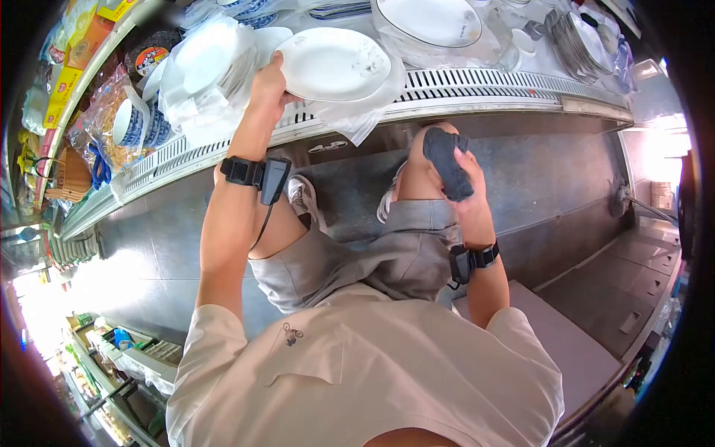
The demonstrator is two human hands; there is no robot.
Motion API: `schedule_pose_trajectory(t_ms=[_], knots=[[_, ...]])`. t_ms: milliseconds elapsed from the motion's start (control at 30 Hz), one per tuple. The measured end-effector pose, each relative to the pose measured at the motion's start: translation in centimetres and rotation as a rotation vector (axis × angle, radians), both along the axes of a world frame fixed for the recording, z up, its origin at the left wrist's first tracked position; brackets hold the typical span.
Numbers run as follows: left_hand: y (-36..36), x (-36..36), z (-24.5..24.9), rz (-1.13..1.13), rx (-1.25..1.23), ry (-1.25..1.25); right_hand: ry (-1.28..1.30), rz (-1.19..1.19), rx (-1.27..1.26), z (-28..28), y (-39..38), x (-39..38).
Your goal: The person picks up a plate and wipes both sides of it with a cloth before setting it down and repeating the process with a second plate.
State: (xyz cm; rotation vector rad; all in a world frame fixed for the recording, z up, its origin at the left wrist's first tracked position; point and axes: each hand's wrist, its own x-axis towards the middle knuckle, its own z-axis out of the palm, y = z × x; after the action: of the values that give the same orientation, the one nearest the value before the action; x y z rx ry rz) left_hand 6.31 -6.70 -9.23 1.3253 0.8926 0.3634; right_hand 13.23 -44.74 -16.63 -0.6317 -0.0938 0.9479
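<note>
My left hand (269, 88) grips the left edge of a white plate (335, 64) with a faint floral pattern, thumb on top and fingers below. The plate is over the shelf's front edge, above another pale plate and clear plastic wrapping (361, 119). Closed round a dark grey cloth (449, 165), my right hand (469, 175) is above my right knee, apart from the plate.
Plastic-wrapped white plates (205, 59) are left of my left hand. Blue-patterned bowls (130, 125) sit further left. Another white plate (428, 21) and upright stacked plates (577, 46) stand right along the slotted shelf edge (477, 84).
</note>
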Motion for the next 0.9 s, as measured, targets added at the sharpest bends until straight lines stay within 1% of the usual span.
schedule_pose_trajectory(t_ms=[100,167,267,300,367,500,567,600,667,700,767,800,867,900], knots=[[-0.4,0.4,0.1,-0.004,0.035,0.072,0.036,-0.038,0.014,-0.7,-0.3,-0.4],[-0.7,0.7,0.2,0.001,0.050,0.117,-0.012,-0.100,-0.082,-0.6,-0.2,-0.7],[-0.3,1.3,-1.6,0.005,0.016,0.083,0.007,-0.141,-0.084,-0.9,-0.2,-0.7],[-0.2,1.4,-1.6,0.007,0.018,0.084,0.008,-0.139,-0.082,-0.9,-0.3,-0.7],[0.1,1.4,-1.6,-0.097,-0.017,0.144,-0.002,-0.106,-0.070,-0.7,-0.4,-0.7],[-0.2,1.7,-1.9,-0.085,-0.031,0.126,0.048,-0.107,0.004,-2.3,-0.9,-0.5],[-0.2,1.8,-2.0,-0.034,0.050,0.132,0.026,-0.077,0.030,-2.5,-1.0,-0.5],[-0.4,1.9,-2.0,-0.034,0.050,0.133,0.027,-0.077,0.030,-2.3,-1.0,-0.5],[-0.5,1.9,-1.7,-0.032,0.223,0.177,0.005,-0.076,0.041,-1.7,-0.7,-0.6],[-0.4,1.9,-1.5,-0.031,0.223,0.177,0.004,-0.075,0.041,-1.9,-0.8,-0.6],[0.3,1.8,-0.8,-0.176,0.387,0.378,0.005,-0.065,0.026,-2.1,-0.9,-0.5],[0.5,1.9,-0.8,-0.174,0.387,0.378,0.004,-0.063,0.027,-2.0,-0.9,-0.6],[0.9,2.2,-0.7,-0.240,0.644,0.612,0.018,-0.099,0.013,-1.6,-0.6,-0.8],[1.2,2.2,-0.7,-0.239,0.645,0.611,0.016,-0.098,0.013,-1.7,-0.6,-0.7]])
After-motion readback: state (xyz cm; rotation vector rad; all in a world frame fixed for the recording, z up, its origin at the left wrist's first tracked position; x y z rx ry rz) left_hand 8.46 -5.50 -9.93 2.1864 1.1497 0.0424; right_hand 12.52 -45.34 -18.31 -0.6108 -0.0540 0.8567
